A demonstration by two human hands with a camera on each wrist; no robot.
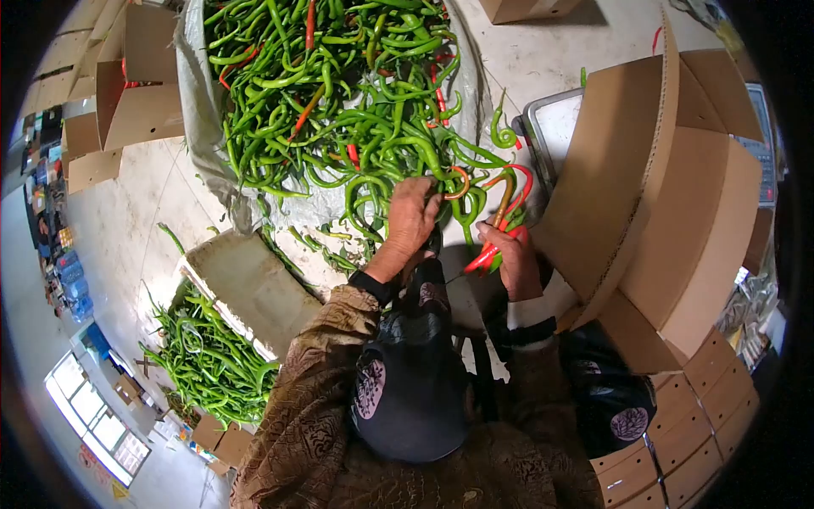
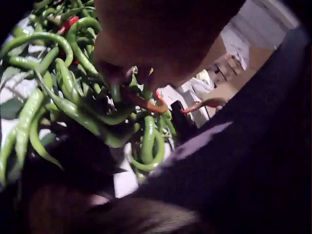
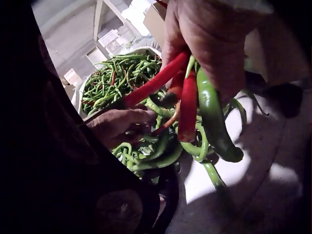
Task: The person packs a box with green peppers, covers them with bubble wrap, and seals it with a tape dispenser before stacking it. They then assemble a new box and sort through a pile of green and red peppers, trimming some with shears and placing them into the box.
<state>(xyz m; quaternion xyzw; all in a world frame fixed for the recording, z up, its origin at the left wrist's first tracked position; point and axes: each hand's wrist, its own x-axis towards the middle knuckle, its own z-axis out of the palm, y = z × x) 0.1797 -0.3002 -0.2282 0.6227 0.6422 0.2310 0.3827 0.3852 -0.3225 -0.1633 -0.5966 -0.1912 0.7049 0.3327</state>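
The right hand [image 1: 514, 259] grips a bunch of red and green peppers; in the right wrist view the hand [image 3: 209, 39] has red peppers [image 3: 187, 112] and a green pepper [image 3: 213, 114] hanging from its curled fingers. At the near edge of the pepper pile [image 1: 331, 93], the left hand [image 1: 413, 214] pinches a curved orange-brown pepper [image 1: 459, 181]. That pepper [image 2: 146, 104] also shows below the left hand [image 2: 151, 44] in the left wrist view, where the fingertips are dark. Curly green peppers lie just under both hands.
A whitish sheet [image 1: 197, 127] lies under the pile. An open cardboard box [image 1: 593, 153] stands at the right beside a scale [image 1: 553, 127]. At the lower left, a white foam box [image 1: 254, 284] borders more green peppers [image 1: 212, 356]. Stacked cartons [image 1: 704, 407] are at the lower right.
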